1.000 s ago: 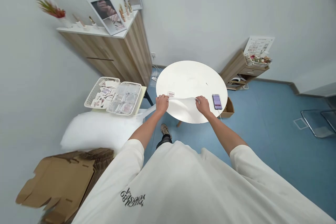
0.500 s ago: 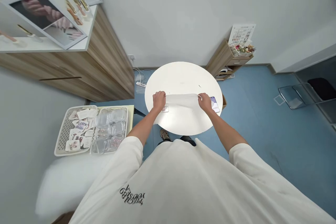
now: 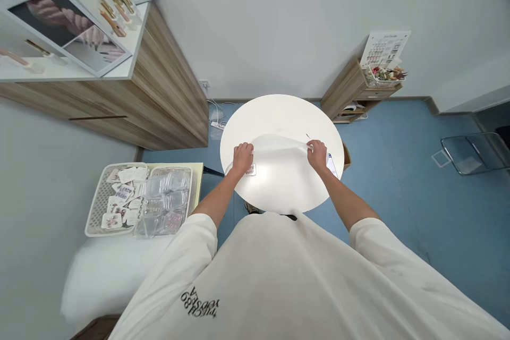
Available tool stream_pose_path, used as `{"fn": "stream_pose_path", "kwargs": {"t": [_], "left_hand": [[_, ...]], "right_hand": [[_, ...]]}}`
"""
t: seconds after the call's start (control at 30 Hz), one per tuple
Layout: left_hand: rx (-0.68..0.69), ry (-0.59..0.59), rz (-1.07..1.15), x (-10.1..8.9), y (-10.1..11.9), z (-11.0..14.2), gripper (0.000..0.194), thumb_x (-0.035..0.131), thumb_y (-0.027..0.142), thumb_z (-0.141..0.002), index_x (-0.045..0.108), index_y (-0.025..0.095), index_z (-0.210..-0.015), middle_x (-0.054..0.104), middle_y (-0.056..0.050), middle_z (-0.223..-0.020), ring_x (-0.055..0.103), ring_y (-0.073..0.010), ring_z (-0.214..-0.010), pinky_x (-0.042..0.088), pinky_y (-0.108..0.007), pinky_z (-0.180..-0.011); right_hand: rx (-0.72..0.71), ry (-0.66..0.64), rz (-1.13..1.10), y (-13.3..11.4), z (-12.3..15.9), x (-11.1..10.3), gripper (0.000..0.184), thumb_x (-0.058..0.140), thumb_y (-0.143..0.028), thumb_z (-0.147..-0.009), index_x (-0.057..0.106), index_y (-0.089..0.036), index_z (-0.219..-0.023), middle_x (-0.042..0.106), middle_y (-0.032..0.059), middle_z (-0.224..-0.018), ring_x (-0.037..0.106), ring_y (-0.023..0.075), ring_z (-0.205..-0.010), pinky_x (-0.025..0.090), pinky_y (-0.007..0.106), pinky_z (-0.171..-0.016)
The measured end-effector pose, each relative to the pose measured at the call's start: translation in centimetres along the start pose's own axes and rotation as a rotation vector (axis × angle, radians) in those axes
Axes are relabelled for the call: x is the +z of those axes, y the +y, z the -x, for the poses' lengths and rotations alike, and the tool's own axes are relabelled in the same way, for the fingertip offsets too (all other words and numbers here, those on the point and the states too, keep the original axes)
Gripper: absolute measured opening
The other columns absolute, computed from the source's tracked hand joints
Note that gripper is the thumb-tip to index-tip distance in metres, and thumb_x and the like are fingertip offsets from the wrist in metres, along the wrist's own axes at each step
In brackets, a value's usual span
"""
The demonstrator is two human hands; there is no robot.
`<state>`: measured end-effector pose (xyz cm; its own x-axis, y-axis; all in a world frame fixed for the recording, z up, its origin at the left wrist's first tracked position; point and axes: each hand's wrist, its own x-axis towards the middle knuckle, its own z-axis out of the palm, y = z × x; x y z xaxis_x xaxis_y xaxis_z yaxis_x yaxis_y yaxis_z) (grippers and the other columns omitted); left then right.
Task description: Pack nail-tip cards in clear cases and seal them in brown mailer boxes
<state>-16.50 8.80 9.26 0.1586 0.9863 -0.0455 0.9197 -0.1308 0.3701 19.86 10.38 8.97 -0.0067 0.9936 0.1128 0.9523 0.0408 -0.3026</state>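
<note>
Blue vinyl flooring (image 3: 398, 186) spreads across the lower right of the frame, while a wood-grain cabinet (image 3: 171, 101) fills the upper left and a small wooden shelf unit (image 3: 342, 90) stands at upper right. At lower left, a plastic tray (image 3: 98, 207) holds printed cards and clear compartment boxes (image 3: 165, 202) (nail samples, by the look of them).

At centre is a round white table (image 3: 279, 117), with a thin, pale plastic film (image 3: 274, 151) across its near half, rising in a shallow arch between the hands. It looks very light, soft and prone to creasing (the two outer edges seem safer to hold than the limp middle).

The right hand (image 3: 317, 155) is closed, its thumb and fingers apparently pinching the film's right end. The left hand (image 3: 242, 159) is curled at the other end, but its knuckles hide whether it pinches or presses. A small printed card (image 3: 251, 170) sits just beside the left hand, and a phone (image 3: 332, 164) shows past the right.
</note>
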Motion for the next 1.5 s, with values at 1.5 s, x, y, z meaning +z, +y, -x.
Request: {"fn": "stream_pose_path", "kwargs": {"t": [1.5], "left_hand": [[0.037,-0.373,0.086,13.8,8.1,2.7,0.057,0.042,0.014,-0.091,0.044,0.015,-0.148,0.033,-0.016,-0.164,0.031,-0.0269,-0.152,0.030,-0.047,-0.121]], "right_hand": [[-0.216,-0.790,0.060,1.3,9.1,8.8,0.059,0.046,-0.020,-0.093,0.044,-0.016,-0.152,0.026,0.0152,-0.167,0.026,0.0306,-0.151,0.026,0.048,-0.119]]}}
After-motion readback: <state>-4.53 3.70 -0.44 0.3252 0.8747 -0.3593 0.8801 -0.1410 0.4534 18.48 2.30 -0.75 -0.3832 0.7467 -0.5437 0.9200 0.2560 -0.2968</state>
